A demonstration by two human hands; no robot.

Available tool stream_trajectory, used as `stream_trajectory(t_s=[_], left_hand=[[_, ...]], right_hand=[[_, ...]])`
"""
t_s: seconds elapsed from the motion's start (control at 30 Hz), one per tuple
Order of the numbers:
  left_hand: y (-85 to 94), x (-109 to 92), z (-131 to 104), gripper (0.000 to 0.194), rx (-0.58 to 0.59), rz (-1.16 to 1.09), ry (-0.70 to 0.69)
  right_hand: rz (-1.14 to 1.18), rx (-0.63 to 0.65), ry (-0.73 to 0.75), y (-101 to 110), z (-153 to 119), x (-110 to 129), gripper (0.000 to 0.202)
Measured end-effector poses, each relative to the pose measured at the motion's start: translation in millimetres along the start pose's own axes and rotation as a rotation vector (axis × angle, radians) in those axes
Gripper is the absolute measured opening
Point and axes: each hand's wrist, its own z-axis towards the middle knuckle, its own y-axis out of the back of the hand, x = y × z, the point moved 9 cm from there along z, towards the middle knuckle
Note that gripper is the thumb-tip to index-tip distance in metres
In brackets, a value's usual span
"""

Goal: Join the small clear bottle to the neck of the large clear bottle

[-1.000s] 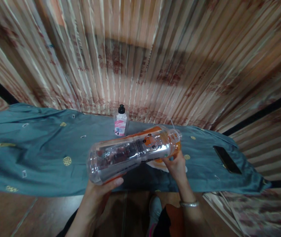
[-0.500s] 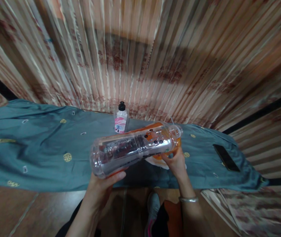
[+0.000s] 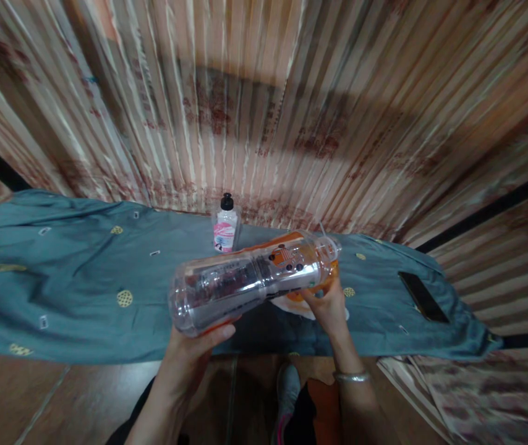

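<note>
A large clear plastic bottle [image 3: 245,281] with an orange back and printed figures lies tilted across both hands, its neck up to the right. My left hand [image 3: 196,343] grips its base end from below, thumb along the near side. Around the neck end my right hand [image 3: 326,303] is closed, with something orange showing by its fingers. A bracelet circles the right wrist. Partly hidden under the bottle is a white cloth-like item [image 3: 298,307] with orange on it. Behind stands a small white and pink bottle [image 3: 225,228] with a black cap.
The teal patterned cloth [image 3: 78,266] covers a long narrow table. A dark phone [image 3: 423,296] rests at its right. Pleated curtains [image 3: 245,123] hang behind and on both sides, with dark bars at left and right. A shoe [image 3: 288,389] shows on the floor below.
The view has shifted very slightly. Both hands keep their hold on the large bottle, which stays almost in the same place.
</note>
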Motion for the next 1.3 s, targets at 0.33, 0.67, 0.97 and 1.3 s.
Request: stream_trajectory(t_s=[0.33, 0.67, 0.97, 1.3], left_hand=[[1.0, -1.0, -3.5, 0.075, 0.022, -0.177, -0.04], [5.0, -2.9, -8.6, 0.062, -0.124, -0.222, -0.073], [6.7, 17.7, 2.6, 0.052, 0.045, -0.201, -0.008], [7.3, 54.0, -10.7, 0.064, 0.183, -0.106, 0.183]], right_hand=[[-0.002, -0.024, -0.018, 0.0, 0.0, -0.2, 0.069], [0.027, -0.007, 0.034, -0.8, 0.0, 8.5, 0.065], [0.029, -0.028, 0.049, -1.3, 1.8, 5.2, 0.059], [-0.007, -0.056, 0.111, 0.1, 2.0, 9.1, 0.051]])
